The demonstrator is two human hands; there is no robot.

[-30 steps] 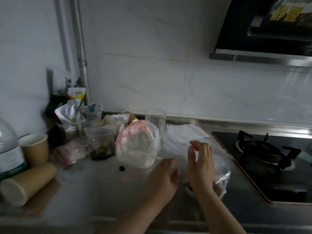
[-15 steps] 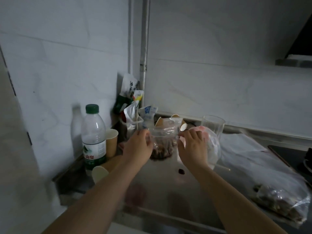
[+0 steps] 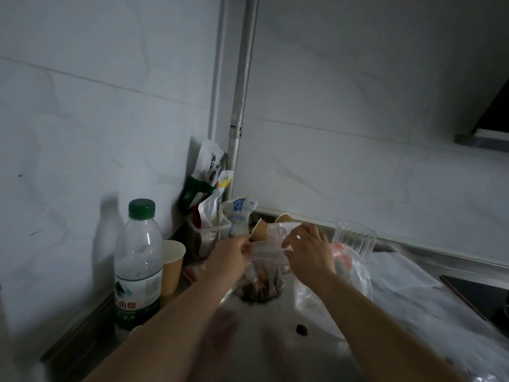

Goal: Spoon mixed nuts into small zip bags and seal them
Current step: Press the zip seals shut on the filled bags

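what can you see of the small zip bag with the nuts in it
The small zip bag is clear, thin plastic, standing upright on the steel counter near the corner clutter. Its lower part bulges with dark brown mixed nuts; the upper part is empty and crumpled. The left hand pinches the top strip at one end, and the right hand has its fingers at the other end. Whether the seal is closed cannot be told.

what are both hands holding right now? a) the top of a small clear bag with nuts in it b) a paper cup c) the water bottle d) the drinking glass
a: the left hand and right hand pinch the top edge of the small bag, with nuts at its bottom.
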